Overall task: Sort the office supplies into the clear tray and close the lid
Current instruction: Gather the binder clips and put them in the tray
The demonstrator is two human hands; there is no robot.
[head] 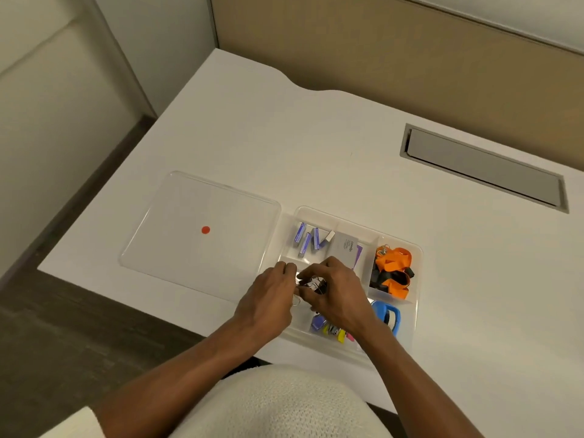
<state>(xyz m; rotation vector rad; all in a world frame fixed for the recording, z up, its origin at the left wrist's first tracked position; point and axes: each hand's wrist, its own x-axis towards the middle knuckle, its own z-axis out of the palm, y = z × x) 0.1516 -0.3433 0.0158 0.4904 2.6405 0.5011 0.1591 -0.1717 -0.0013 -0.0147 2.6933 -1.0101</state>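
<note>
A clear divided tray [416,289] sits on the white desk near its front edge. Its clear lid [177,216], marked with a red dot, lies flat to the left of it. Small purple staple boxes [308,238] and a grey box [347,248] fill the far compartments. Orange and black lanyards [393,271] fill the right one, and a blue stapler [390,316] lies below them. Coloured clips [333,328] lie at the front. My left hand [268,301] and my right hand [335,295] meet over a middle compartment, both pinching small metal binder clips [311,284].
A grey recessed cable hatch [483,167] is set in the desk at the far right. A beige partition [379,58] stands behind the desk. The desk's left edge drops to a dark floor [47,327].
</note>
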